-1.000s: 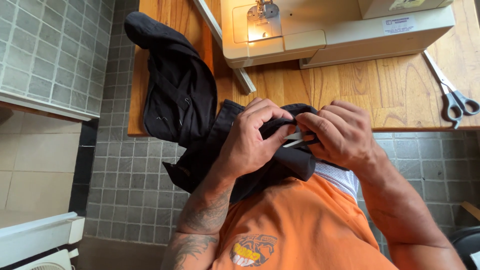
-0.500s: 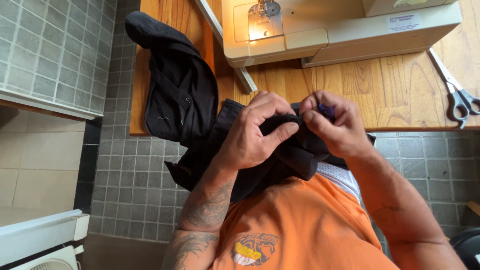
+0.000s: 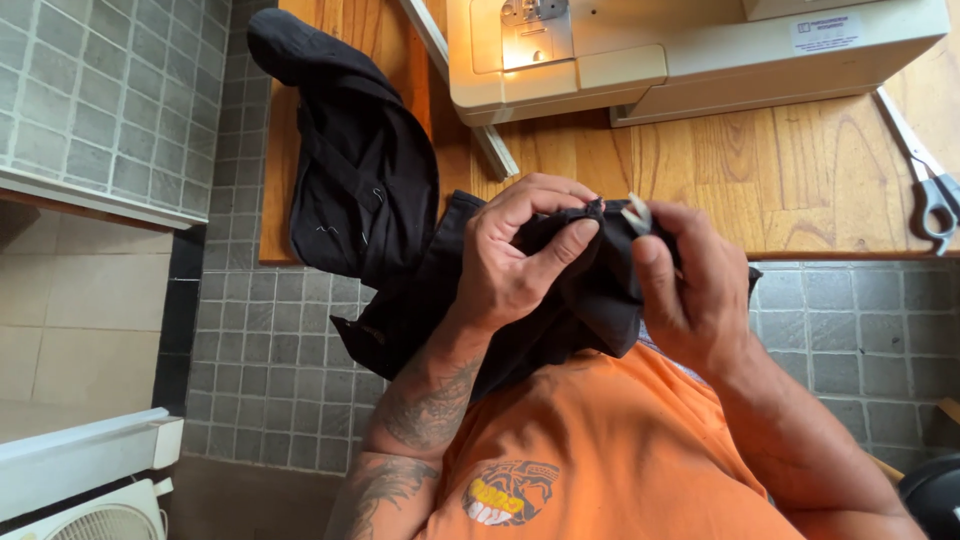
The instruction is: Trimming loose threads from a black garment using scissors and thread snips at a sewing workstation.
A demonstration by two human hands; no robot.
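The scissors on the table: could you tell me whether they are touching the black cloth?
Apart. The head view shows the scissors at the table's right edge, with bare wood between them and the black cloth.

soft daylight, sharp, little shadow

Head camera looks steeply down (close) at wooden table (image 3: 700, 190).

A black woven cloth garment (image 3: 370, 190) is lying crumpled over the wooden table's edge, its lower part bunching up between the hands, one folded edge being pinched taut. A small pale metal-tipped thread snipper (image 3: 636, 213) is pointing its tips at that edge.
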